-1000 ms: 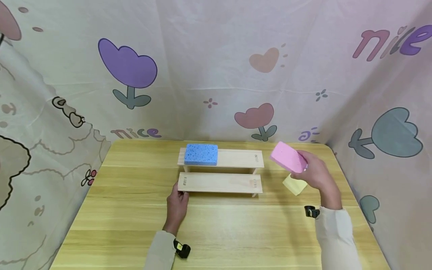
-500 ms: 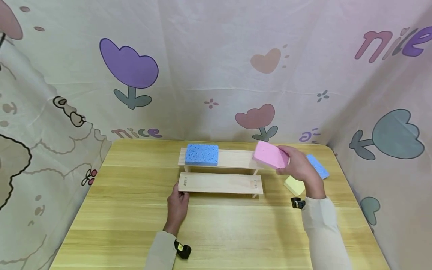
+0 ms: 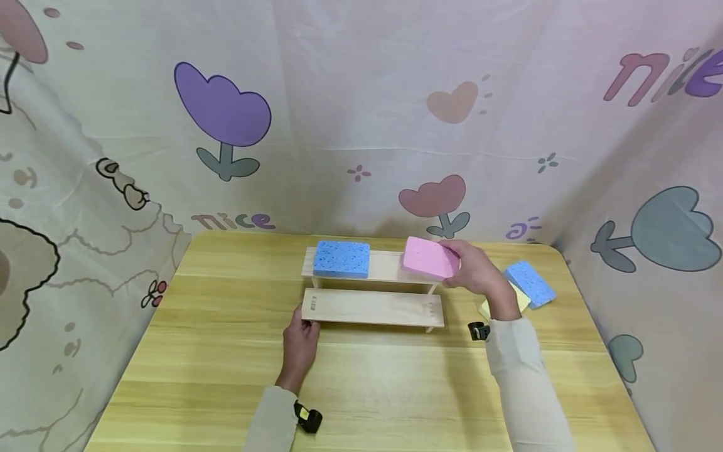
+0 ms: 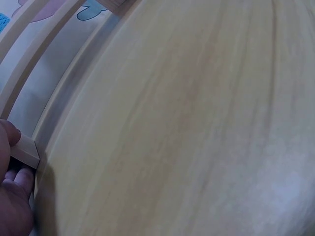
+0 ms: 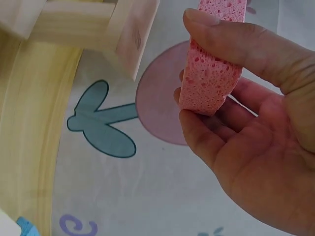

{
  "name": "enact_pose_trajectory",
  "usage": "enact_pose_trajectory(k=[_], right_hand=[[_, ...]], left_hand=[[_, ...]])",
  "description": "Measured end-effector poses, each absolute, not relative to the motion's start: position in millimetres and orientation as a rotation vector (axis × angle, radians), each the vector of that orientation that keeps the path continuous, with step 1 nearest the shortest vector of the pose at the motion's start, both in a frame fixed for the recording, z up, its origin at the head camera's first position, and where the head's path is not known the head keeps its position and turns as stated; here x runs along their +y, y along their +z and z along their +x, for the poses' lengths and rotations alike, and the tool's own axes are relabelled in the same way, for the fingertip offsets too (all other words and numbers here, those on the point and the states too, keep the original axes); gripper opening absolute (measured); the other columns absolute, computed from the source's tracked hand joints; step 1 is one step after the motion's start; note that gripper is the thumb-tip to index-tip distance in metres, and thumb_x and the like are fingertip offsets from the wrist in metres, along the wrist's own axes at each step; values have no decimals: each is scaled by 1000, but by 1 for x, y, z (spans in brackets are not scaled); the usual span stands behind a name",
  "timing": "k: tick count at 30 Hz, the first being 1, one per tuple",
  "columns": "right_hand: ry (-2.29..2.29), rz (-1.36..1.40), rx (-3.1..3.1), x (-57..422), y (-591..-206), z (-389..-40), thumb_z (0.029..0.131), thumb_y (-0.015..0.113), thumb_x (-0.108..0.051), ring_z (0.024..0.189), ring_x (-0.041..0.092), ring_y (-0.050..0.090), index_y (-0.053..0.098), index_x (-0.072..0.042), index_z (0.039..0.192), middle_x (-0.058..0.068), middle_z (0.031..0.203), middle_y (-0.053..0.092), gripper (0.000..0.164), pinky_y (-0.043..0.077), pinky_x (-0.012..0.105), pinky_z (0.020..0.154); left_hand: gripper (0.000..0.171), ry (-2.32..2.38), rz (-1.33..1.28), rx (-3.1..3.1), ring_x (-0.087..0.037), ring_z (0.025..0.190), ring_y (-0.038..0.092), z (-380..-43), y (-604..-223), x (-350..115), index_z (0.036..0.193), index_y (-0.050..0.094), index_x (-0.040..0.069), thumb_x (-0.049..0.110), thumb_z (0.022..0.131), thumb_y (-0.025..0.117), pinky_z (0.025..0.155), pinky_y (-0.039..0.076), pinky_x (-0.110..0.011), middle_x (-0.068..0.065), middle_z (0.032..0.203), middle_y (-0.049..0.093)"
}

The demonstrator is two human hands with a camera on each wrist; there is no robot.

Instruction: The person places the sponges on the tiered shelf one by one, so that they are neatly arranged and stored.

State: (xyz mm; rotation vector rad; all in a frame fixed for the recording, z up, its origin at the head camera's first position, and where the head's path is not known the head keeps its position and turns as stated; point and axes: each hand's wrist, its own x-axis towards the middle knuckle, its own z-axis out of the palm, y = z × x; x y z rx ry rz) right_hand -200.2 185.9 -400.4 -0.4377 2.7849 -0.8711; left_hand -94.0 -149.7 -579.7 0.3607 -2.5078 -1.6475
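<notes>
A two-step wooden rack stands toward the back of the table. On the left of its upper step lies a blue sponge. My right hand pinches a pink sponge by its right end, thumb on one face and fingers on the other. In the head view that sponge overlaps the right end of the upper step; the right wrist view shows it apart from the wood. My left hand grips the rack's front left leg, just under the lower step.
To the right of the rack, a second blue sponge lies on the table beside a yellow sponge, which the right wrist partly hides. A printed cloth hangs behind the table and along both sides.
My right hand has carried the pink sponge leftward, from beside the rack to over the upper step's right end. The second blue sponge has come into view. My left hand keeps its place.
</notes>
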Motion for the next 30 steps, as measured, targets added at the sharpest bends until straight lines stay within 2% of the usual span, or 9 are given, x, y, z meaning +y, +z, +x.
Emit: enact_pose_trajectory(k=[11, 18, 30], right_hand=[[-838, -455, 2752, 163, -398, -213, 60, 79, 8, 109, 34, 52, 51, -4, 135, 19, 129, 56, 81, 45, 54, 97], [-820, -441, 2704, 148, -406, -217, 55, 83, 8, 111, 33, 51, 51, -8, 135, 16, 131, 55, 88, 43, 54, 101], [-771, -540, 2717, 133, -415, -218, 61, 79, 8, 111, 34, 53, 53, -4, 132, 17, 127, 58, 76, 44, 52, 100]], left_hand=[[54, -1631, 336, -2497, -35, 122, 54, -99, -580, -150, 144, 35, 1, 6, 94, 52, 94, 52, -39, -28, 134, 51], [54, -1612, 340, -2499, -35, 121, 54, -97, -579, -150, 144, 35, 2, 4, 93, 52, 94, 52, -38, -27, 133, 52], [56, -1633, 334, -2524, -34, 123, 53, -95, -582, -151, 146, 32, 2, 6, 94, 52, 94, 52, -37, -26, 136, 50]])
